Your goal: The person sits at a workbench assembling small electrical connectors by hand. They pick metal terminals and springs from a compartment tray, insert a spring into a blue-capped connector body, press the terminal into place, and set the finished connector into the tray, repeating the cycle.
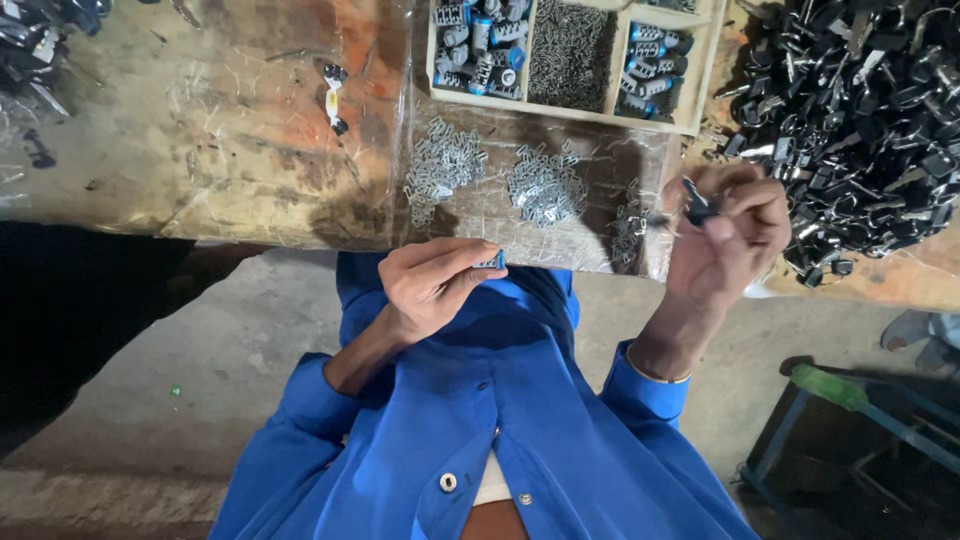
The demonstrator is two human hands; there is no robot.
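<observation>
Currently I see my left hand point(432, 283) pinching a small blue part point(496, 262) at chest height, and my right hand point(727, 233) gripping a dark part point(697, 207), possibly a clip, just off the bench point(240, 150) edge beside the black parts pile point(860, 120).

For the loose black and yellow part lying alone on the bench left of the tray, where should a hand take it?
Take the black and yellow part across its narrow middle, coming from above. It lies flat and lengthwise away from the person, with bare bench on both long sides and nothing touching it.
</observation>
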